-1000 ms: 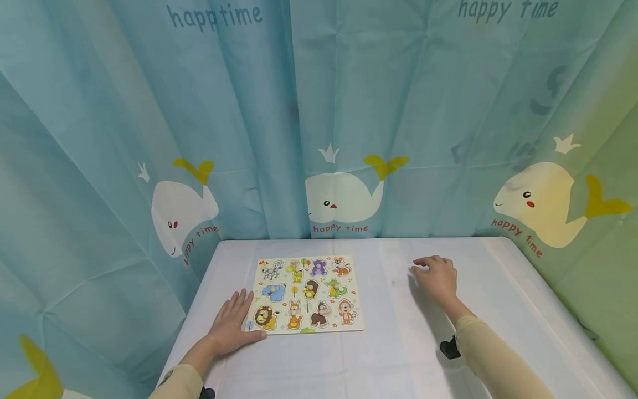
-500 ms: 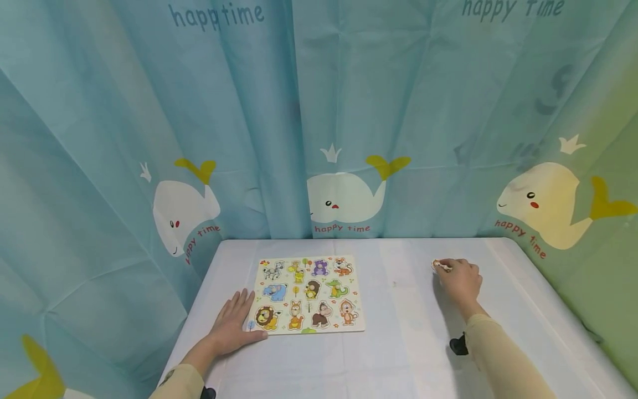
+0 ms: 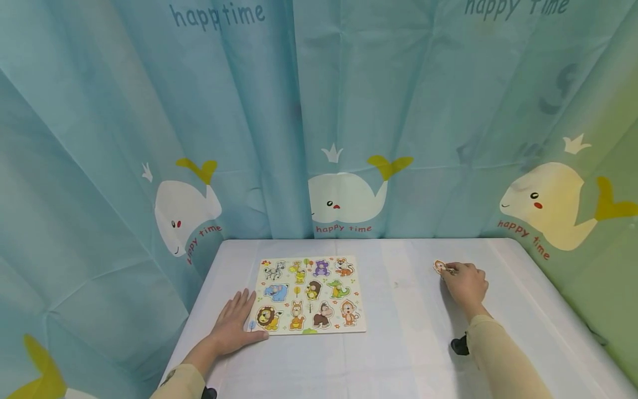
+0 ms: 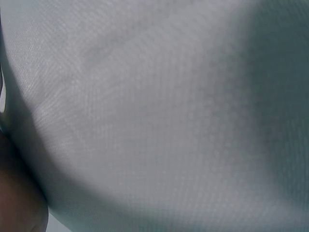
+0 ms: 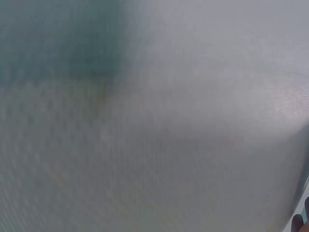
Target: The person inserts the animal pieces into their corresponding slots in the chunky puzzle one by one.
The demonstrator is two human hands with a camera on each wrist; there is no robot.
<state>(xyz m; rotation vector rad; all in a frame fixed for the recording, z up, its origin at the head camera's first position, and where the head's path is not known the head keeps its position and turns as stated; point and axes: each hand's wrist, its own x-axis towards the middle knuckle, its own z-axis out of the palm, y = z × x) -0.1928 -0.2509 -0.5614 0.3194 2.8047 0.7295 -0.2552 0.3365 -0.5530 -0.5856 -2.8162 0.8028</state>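
In the head view, a puzzle board (image 3: 359,324) with several cartoon animals lies flat on the white table. My left hand (image 3: 231,324) rests with straight fingers at its left side, the thumb along the lower left corner. To the right of the board, my right hand (image 3: 466,285) pinches a small orange-and-white puzzle piece (image 3: 439,266) between thumb and fingers, which partly hide it. Pale cloth fills most of both wrist views. A bit of the left hand shows at lower left in one, and dark fingertips (image 5: 298,223) at lower right in the other.
The white-covered table (image 3: 389,360) has rounded far corners. Behind it hangs a blue curtain (image 3: 269,138) with white whales, turning greenish at the right. A dark strap piece (image 3: 459,346) hangs under the right sleeve (image 3: 498,349).
My right hand has moved to the right, and a small puzzle piece now shows at its fingertips. My left hand and the board stay in place.
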